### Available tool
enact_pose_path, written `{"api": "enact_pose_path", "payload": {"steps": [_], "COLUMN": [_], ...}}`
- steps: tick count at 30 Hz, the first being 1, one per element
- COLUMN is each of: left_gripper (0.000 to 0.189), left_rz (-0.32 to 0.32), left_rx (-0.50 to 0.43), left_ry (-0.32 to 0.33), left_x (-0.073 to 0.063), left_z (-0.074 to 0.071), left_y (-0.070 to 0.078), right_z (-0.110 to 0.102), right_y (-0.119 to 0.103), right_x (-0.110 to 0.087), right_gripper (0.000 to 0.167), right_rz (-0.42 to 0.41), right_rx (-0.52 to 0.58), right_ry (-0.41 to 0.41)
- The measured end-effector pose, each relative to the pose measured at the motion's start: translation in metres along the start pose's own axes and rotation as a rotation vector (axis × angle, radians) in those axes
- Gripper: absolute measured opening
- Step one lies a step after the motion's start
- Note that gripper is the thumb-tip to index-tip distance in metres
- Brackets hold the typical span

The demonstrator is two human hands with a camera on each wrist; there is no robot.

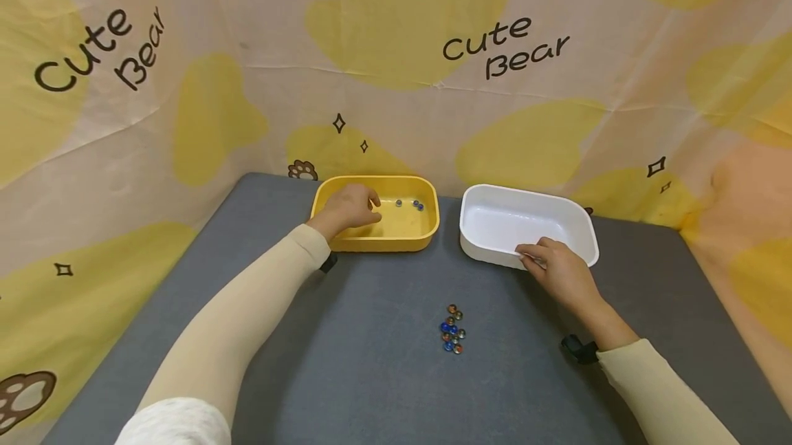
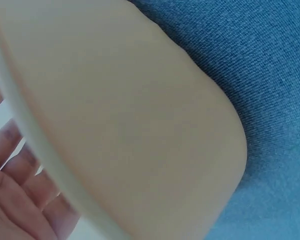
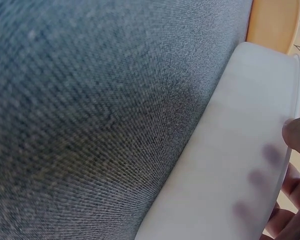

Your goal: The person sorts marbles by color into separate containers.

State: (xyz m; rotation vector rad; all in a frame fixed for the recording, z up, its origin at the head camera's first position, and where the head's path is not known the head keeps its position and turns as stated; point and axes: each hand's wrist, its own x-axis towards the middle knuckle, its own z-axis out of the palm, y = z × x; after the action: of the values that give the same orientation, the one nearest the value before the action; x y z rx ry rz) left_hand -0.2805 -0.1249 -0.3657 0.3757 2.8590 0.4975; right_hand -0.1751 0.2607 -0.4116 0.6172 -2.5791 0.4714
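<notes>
My left hand [image 1: 350, 207] reaches over the near left side of a yellow tray [image 1: 386, 245], its fingers loosely bent and nothing seen between them. Several small glass marbles [image 1: 416, 204] lie on that tray's floor, right of the fingertips. In the left wrist view, the tray's wall [image 2: 140, 120] hides part of this hand. At the near rim of a white tray [image 1: 489, 252], my right hand [image 1: 559, 273] pinches the wall. The right wrist view shows the thumb [image 3: 297, 136] outside and fingertips showing dimly through the wall. No marbles are seen in the white tray.
A loose cluster of blue, orange and greenish marbles [image 1: 454, 329] lies on the grey cloth-covered table [image 1: 383, 376], nearer me than both trays. The trays stand side by side with a narrow gap. A patterned yellow-and-cream curtain [image 1: 396, 87] hangs right behind them.
</notes>
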Motion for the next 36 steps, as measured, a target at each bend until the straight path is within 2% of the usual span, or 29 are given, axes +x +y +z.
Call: {"api": "enact_pose_path", "payload": {"steps": [10, 16, 22, 31, 36], "left_gripper": [0.041, 0.043, 0.04, 0.04, 0.04], "left_rz": [0.06, 0.078, 0.113, 0.182, 0.215], "left_rx": [-0.01, 0.04, 0.092, 0.082, 0.084], "left_ry": [0.039, 0.053, 0.087, 0.098, 0.127], "left_x": [-0.007, -0.013, -0.022, -0.039, -0.049], "left_z": [-0.002, -0.005, -0.005, -0.001, 0.004], "left_y": [0.006, 0.012, 0.021, 0.039, 0.048], "right_z": [0.001, 0.001, 0.001, 0.003, 0.003], "right_y": [0.002, 0.002, 0.003, 0.004, 0.003], "right_x": [-0.003, -0.003, -0.003, -0.001, -0.001], "right_gripper": [0.018, 0.018, 0.018, 0.018, 0.018], "right_rz": [0.009, 0.008, 0.01, -0.002, 0.001], "right_rx": [-0.006, -0.004, -0.005, -0.005, -0.006], "right_ry": [-0.012, -0.011, -0.009, 0.003, -0.003]}}
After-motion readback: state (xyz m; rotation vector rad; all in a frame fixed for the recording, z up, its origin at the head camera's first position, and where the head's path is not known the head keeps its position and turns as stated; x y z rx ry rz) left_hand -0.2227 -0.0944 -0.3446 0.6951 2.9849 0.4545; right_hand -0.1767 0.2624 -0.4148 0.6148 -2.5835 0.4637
